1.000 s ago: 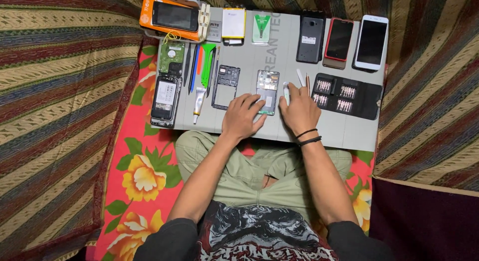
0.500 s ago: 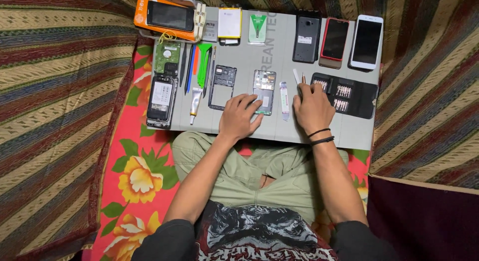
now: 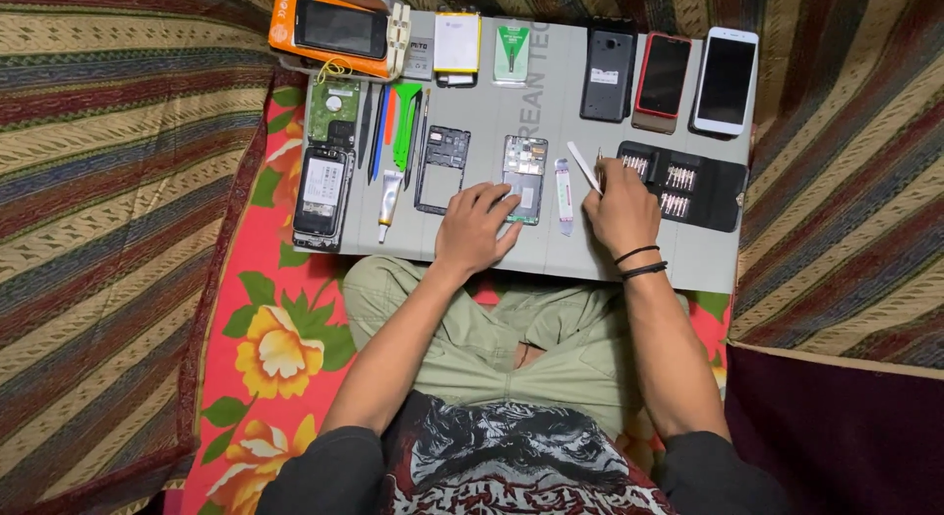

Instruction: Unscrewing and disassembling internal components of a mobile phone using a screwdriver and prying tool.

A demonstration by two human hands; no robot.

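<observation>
My left hand [image 3: 476, 228] rests on the grey work mat [image 3: 551, 254], its fingertips touching the lower edge of an opened phone body [image 3: 524, 178] with its circuit board showing. My right hand [image 3: 619, 206] lies to the right of it with fingers curled around a thin white pry tool [image 3: 582, 166], close to a black case of screwdriver bits [image 3: 688, 183]. A small white strip [image 3: 563, 193] lies between the two hands. A black phone frame [image 3: 442, 168] sits left of the opened phone.
Along the mat's far edge lie an orange-cased phone [image 3: 336, 27], a yellow-white battery [image 3: 457, 46], a green packet [image 3: 511, 51], and black [image 3: 608, 70], red-edged [image 3: 663, 77] and white [image 3: 726, 78] phones. Pry tools [image 3: 393, 131], a glue tube [image 3: 389, 202] and another opened phone [image 3: 322, 195] sit left.
My right hand has shifted right toward the bit case and picked up the white tool. My left hand stays at the opened phone. The camera view drifted slightly.
</observation>
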